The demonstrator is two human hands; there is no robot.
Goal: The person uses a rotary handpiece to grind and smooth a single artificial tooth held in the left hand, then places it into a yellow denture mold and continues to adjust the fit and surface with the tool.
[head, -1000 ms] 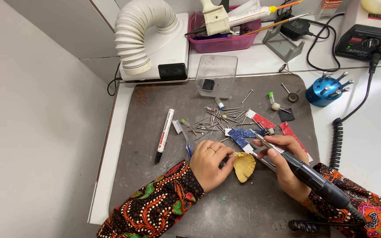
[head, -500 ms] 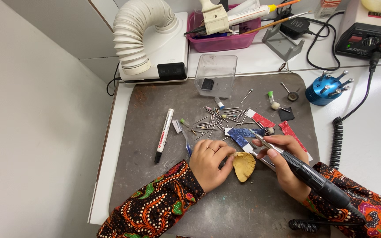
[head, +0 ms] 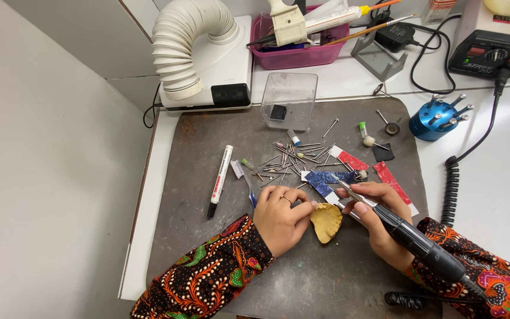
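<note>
A black control box (head: 491, 56) with a red display sits at the far right. A white marker (head: 219, 177) with a red label lies on the mat's (head: 208, 260) left.

- One view only was supplied: a camera worn on the person's head, set above the bench and angled steeply down and forward.
- It faced the dark work mat (head: 208, 248), with the left hand (head: 281, 218) and right hand (head: 379, 221) low in the centre of the frame.
- Range was close, at arm's reach; both patterned sleeves ran off the bottom edge.
- The far edge took in the white extraction hose (head: 187, 47) and the pink tray (head: 296, 56).
- No second view was present, so no shared coverage was recorded.
</note>
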